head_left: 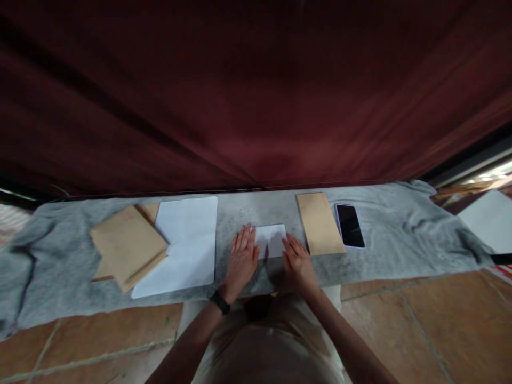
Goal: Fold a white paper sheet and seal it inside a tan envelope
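You have two hands on one small white folded paper, which lies flat on the grey cloth straight in front of you, between them. Your left hand rests palm down at the paper's left end, its fingers extended and pointing away from you, the thumb set apart and reaching over the paper. Your right hand is at the right end, fingers bent a little and tips at the edge; the view is too soft there, so I cannot tell whether they pinch the paper or only press on it. You wear one dark wristwatch, on your left wrist.

Just beside your right hand lies one brown paper envelope, slightly tilted, and right next to it one smartphone, its dark screen up. To your left you have one spread of large white paper, and partly over it one pile of brown envelopes, several of them, turned at differing angles. One dark red curtain hangs beyond the cloth, and a tiled floor shows below its near edge.
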Demonstrator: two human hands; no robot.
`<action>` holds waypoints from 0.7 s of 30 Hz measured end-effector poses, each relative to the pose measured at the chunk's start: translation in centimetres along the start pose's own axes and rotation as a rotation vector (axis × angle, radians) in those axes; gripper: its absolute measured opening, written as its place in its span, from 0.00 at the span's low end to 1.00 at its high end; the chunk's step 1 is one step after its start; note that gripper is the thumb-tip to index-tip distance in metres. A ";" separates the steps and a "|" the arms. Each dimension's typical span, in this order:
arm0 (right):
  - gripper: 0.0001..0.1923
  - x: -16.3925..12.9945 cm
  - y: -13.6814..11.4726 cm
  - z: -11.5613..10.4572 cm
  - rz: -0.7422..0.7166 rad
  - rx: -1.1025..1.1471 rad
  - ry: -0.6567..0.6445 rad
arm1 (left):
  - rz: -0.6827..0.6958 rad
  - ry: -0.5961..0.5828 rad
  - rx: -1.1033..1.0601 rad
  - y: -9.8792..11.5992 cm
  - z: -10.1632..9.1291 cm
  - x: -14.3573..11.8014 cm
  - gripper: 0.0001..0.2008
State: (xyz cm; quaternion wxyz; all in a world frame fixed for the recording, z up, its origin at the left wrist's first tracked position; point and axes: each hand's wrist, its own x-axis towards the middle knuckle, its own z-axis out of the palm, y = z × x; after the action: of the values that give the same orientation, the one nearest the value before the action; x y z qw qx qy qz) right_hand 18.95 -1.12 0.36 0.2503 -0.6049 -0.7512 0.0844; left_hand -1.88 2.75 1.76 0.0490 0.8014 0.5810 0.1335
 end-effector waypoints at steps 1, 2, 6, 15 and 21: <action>0.27 1.1 0.4 0.1 0.000 -0.005 -0.001 | 0.005 -0.004 0.001 0.0 0.1 0.2 0.27; 0.28 2.2 0.7 0.2 0.003 -0.019 -0.007 | 0.009 -0.011 0.008 -0.1 0.2 0.4 0.27; 0.30 5.9 1.7 0.8 0.008 -0.091 -0.087 | 0.023 -0.045 0.038 -0.5 0.9 0.6 0.28; 0.23 8.8 2.0 0.3 0.076 -0.115 -0.201 | 0.044 -0.022 -0.020 -1.2 0.8 0.7 0.27; 0.15 9.9 1.7 -2.0 0.118 0.051 -0.235 | 0.024 0.054 -0.112 -1.9 -0.1 3.0 0.25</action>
State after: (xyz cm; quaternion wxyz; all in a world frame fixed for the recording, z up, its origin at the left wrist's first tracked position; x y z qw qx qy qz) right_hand 19.95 8.33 4.09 0.1702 -0.6274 -0.7361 0.1883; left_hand -2.77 6.20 1.93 0.0765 0.8005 0.5639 0.1879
